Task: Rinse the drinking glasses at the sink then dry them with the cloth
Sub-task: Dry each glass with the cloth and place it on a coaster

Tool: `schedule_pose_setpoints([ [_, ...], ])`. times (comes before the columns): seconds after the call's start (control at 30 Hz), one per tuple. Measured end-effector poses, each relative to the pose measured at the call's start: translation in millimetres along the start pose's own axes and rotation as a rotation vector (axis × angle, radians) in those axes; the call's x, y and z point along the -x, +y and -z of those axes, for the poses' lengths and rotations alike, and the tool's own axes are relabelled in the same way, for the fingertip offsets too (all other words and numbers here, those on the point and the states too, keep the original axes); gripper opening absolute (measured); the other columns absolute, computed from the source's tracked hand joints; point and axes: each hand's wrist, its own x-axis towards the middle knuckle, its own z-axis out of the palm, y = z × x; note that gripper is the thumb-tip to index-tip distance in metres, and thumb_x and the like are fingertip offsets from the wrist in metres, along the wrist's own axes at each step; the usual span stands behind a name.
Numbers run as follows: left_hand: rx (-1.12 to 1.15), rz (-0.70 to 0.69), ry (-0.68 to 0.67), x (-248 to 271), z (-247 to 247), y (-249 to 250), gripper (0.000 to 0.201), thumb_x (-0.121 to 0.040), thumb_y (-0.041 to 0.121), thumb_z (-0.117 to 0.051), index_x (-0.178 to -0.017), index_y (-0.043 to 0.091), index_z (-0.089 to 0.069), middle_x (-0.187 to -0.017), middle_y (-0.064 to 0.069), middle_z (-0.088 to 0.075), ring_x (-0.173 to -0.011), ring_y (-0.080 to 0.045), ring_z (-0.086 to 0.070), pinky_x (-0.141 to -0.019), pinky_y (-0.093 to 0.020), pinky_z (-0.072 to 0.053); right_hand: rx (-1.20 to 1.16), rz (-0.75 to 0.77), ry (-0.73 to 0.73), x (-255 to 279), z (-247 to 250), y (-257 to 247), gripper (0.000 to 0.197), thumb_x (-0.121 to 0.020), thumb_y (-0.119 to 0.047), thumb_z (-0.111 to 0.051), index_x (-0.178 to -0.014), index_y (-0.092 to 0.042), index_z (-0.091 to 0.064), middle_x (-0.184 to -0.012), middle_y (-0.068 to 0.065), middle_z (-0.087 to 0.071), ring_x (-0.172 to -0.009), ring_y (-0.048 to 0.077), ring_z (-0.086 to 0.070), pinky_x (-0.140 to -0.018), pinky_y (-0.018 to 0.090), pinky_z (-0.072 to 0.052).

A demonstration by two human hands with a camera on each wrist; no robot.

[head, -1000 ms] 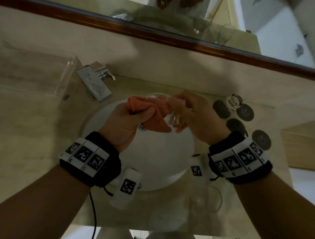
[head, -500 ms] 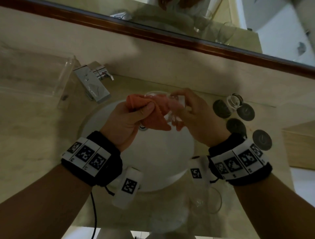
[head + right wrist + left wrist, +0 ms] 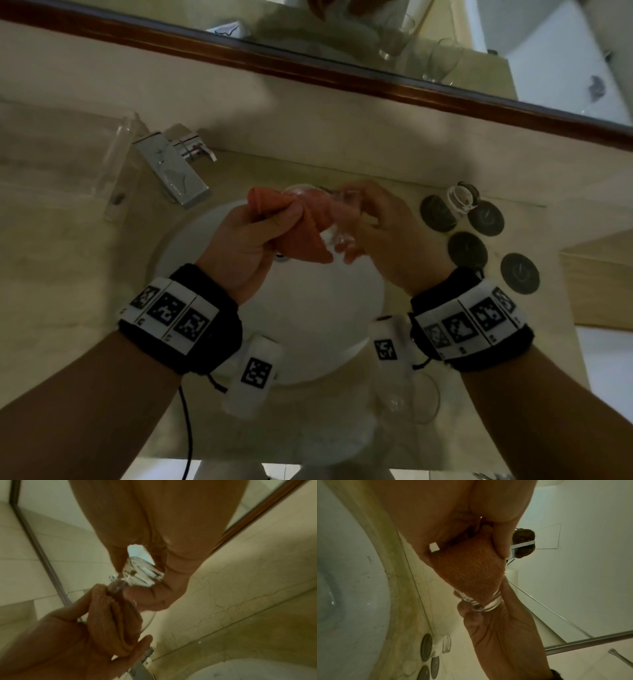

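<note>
Two hands meet over the sink (image 3: 359, 308), and I have one drinking glass (image 3: 337, 219) between them, held above the basin. My right hand (image 3: 383, 236) curls round its thick base, which I judge the safest place to take it: the wall looks thin and breakable, and wet glass slips. My left hand (image 3: 246, 243) bunches the orange cloth (image 3: 301, 226) in thumb and fingers and pushes it into the mouth; it is soft, light and folds easily. Both wrists are raised level, palms turned towards each other. A second glass (image 3: 407, 397) lies on the counter (image 3: 68, 274) near my right forearm, and a third (image 3: 460, 198) stands among dark coasters (image 3: 467, 250).
</note>
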Motion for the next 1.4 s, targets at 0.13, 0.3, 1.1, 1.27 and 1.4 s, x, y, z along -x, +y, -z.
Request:
schedule_pose_setpoints([
  [0.13, -0.034, 0.016, 0.046, 1.1, -0.1, -0.8, 0.019, -0.087, 0.016, -0.061, -0.085, 0.004, -0.076, -0.095, -0.022, -0.074, -0.106, -0.043, -0.067, -0.100, -0.066, -0.045, 0.057, 0.142, -0.038, 4.1, 7.2, 7.3, 0.054, -0.073, -0.008, -0.085, -0.118, -0.022, -0.060, -0.115, -0.005, -0.066, -0.100, 0.016, -0.071, -0.080, 0.040, -0.064],
  [0.3, -0.024, 0.020, 0.020, 3.2, -6.5, -1.3, 0.018, -0.086, 0.012, -0.060, -0.086, 0.009, -0.078, -0.102, -0.019, -0.074, -0.107, -0.039, -0.068, -0.095, -0.058, -0.053, -0.063, -0.075, 0.037, 1.0, -2.5, -4.3, 0.033, -0.096, -0.044, -0.060, -0.114, -0.017, -0.059, -0.101, 0.001, -0.069, -0.081, 0.006, -0.073, -0.067, 0.026, -0.060],
  [1.1, -0.030, -0.025, 0.023, -1.2, -4.5, 4.6, 0.034, -0.088, 0.012, -0.056, -0.107, -0.016, -0.062, -0.104, -0.025, -0.067, -0.112, -0.038, -0.065, -0.095, -0.053, -0.053, -0.038, 0.095, -0.006, 3.6, 3.2, 2.5, 0.053, -0.071, -0.003, -0.087, -0.111, -0.020, -0.058, -0.112, -0.001, -0.063, -0.095, 0.016, -0.070, -0.079, 0.036, -0.063],
  [1.27, -0.009, -0.025, -0.001, -3.3, -6.3, 0.9, 0.027, -0.087, 0.013, -0.067, -0.099, -0.011, -0.064, -0.107, -0.030, -0.067, -0.109, -0.044, -0.065, -0.080, -0.045, -0.058, -0.227, -0.242, 0.101, 4.7, 1.3, -11.8, 0.041, -0.091, -0.045, -0.067, -0.114, -0.012, -0.058, -0.111, 0.013, -0.072, -0.089, 0.026, -0.076, -0.075, 0.042, -0.064],
  [1.4, -0.012, -0.020, -0.007, -4.7, -12.4, -1.9, 0.017, -0.084, 0.011, -0.062, -0.089, 0.000, -0.074, -0.093, -0.019, -0.074, -0.093, -0.034, -0.072, -0.074, -0.041, -0.060, -0.272, -0.352, 0.051, 7.4, 5.4, -13.3, 0.047, -0.100, -0.048, -0.050, -0.115, -0.005, -0.063, -0.099, 0.023, -0.074, -0.073, 0.033, -0.074, -0.066, 0.038, -0.064],
])
